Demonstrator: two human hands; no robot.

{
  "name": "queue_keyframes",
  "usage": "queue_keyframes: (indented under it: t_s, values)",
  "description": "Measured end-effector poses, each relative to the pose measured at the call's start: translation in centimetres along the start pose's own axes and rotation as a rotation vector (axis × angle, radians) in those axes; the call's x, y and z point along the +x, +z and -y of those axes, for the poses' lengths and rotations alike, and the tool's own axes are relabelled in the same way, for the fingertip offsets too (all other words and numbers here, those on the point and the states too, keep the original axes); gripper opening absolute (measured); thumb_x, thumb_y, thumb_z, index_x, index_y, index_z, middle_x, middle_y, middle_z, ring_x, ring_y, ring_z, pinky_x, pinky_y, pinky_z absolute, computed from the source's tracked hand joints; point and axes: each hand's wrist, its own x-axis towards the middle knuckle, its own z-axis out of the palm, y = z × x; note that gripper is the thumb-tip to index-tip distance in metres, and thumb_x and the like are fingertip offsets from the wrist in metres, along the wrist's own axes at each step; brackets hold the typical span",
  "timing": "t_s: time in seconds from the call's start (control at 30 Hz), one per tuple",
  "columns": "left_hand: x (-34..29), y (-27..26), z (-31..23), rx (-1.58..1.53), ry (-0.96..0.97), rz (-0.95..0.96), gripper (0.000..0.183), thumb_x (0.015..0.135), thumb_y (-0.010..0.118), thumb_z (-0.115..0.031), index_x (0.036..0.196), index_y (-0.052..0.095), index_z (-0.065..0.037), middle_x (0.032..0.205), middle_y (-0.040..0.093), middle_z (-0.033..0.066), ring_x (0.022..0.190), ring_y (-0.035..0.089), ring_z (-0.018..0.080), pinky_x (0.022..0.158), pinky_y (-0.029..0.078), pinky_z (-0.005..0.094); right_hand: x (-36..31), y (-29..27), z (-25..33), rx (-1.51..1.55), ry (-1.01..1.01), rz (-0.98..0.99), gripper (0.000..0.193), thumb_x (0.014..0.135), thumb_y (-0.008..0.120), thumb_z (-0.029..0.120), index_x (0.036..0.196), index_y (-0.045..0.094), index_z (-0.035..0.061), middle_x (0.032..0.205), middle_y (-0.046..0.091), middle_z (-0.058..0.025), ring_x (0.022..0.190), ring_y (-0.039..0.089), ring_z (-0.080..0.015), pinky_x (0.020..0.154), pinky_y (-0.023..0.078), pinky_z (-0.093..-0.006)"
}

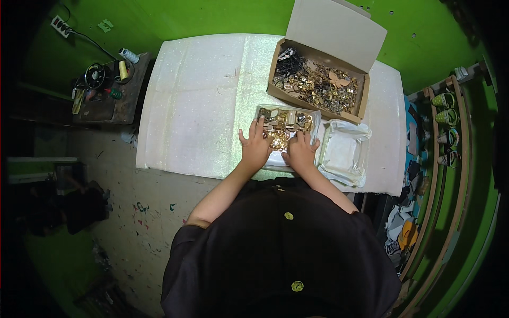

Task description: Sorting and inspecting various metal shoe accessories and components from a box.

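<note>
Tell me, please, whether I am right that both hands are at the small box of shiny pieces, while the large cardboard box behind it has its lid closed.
Not quite: the head view shows the lid of the large cardboard box open. The left hand and right hand are indeed at the small box.

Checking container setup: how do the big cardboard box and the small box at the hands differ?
Size: the cardboard box is much larger than the small box. Contents: the cardboard box holds a jumbled heap; the small box's pieces lie in separate groups. Hands: left hand and right hand are at the small box; neither touches the cardboard box. Shared: both hold many small metallic-looking pieces.
</note>
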Motion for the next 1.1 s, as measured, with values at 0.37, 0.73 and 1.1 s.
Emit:
queue_keyframes:
  t_s: [0.37, 0.73, 1.1]
  values:
    - [-0.1, -0.2, 0.4, 0.004, -0.015, 0.016, 0.027, 0.070, 0.073, -0.028, 0.097, 0.070, -0.022, 0.148, 0.022, 0.0163, 0.135, 0.021, 0.0365, 0.093, 0.014, 0.0730, 0.0, 2.6, -0.6, -0.007, -0.059, -0.084, 0.029, 0.064, 0.069, 0.022, 0.090, 0.067, 0.0089, 0.113, 0.049, -0.0104, 0.116, 0.039, -0.0290, 0.092, 0.023, -0.0583]
    - [1.1, -1.3, -0.6, -0.032, 0.033, -0.037, 0.021, 0.070, 0.073, -0.030, 0.090, 0.071, -0.024, 0.147, 0.026, 0.0149, 0.134, 0.025, 0.0353, 0.093, 0.014, 0.0730, 0.4, 0.5, -0.9, 0.053, -0.034, -0.072, 0.025, 0.068, 0.064, 0.021, 0.091, 0.066, 0.0108, 0.115, 0.049, -0.0089, 0.116, 0.041, -0.0278, 0.090, 0.024, -0.0624]
    - [7.2, -4.5, -1.6, -0.078, 0.020, -0.035, 0.053, 0.081, 0.065, -0.031, 0.132, 0.049, -0.029, 0.146, 0.028, 0.0149, 0.137, 0.021, 0.0349, 0.095, 0.009, 0.0728, 4.5, -8.0, -4.5, 0.363, -0.026, -0.289, 0.025, 0.072, 0.067, 0.021, 0.097, 0.065, 0.0190, 0.103, 0.053, -0.0034, 0.107, 0.045, -0.0234, 0.090, 0.024, -0.0472]
